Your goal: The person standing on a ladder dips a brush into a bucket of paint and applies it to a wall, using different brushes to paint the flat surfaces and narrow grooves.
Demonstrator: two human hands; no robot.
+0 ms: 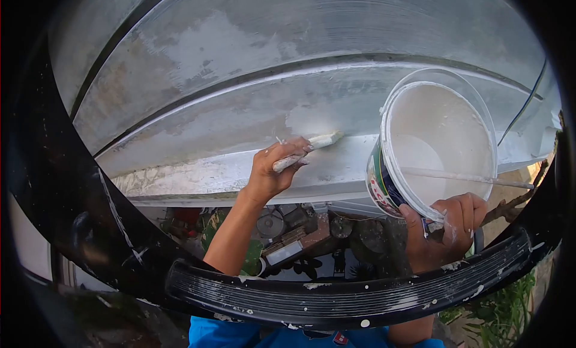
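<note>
- Your left hand (270, 171), in the middle of the frame, is closed around the handle of a paintbrush (315, 143). Its bristles touch the grey ledge (198, 174) of the wall (240, 42).
- Your right hand (453, 228), at the lower right, grips the rim of a white bucket (379, 183), which is tilted towards you. There is pale paint inside, and 1 thin stick (468, 178) lies across the mouth.
- The step in hand looks like brushing paint along the ledge, with wet white around the bristles and patchy grey to the left of the frame.
- A next stroke would call for a steady wrist along the ledge edge. Keep the bucket near the brush and level enough that nothing spills over the black rail (360, 294) below.
</note>
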